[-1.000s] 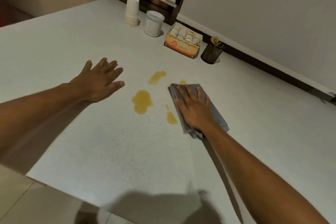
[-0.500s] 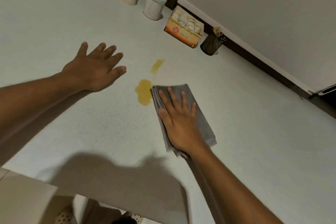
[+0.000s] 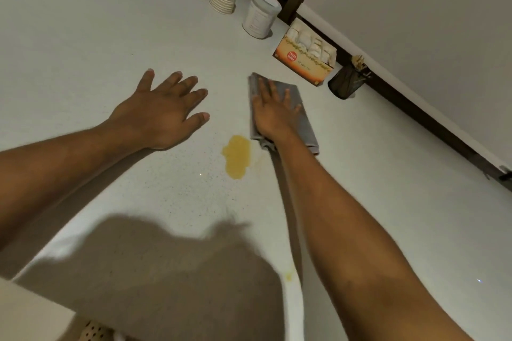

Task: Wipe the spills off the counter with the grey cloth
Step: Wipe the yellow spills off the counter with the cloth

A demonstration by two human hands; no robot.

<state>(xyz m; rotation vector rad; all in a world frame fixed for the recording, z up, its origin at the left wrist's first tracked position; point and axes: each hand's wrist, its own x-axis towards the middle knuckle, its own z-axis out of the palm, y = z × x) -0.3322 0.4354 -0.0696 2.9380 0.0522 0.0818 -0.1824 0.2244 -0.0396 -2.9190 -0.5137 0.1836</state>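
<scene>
A small yellow drop (image 3: pixel 288 276) sits near the counter (image 3: pixel 83 36) edge. Farther in lies a yellow puddle (image 3: pixel 237 156). Beyond, the right hand (image 3: pixel 273 116), fingers spread, presses the folded grey cloth (image 3: pixel 302 119) flat; the left hand (image 3: pixel 166 111) is splayed alongside. Best approach: drag the cloth back through the puddle under even pressure.

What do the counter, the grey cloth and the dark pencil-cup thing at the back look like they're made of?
Counter: pale, finely speckled with glints, probably stone or solid-surface composite, smooth finish. Grey cloth: soft woven or microfibre fabric, matte; its folded layers show at the edge, flattened under the right hand. Dark cup: looks like black wire mesh, likely metal, though too small to be sure.
</scene>
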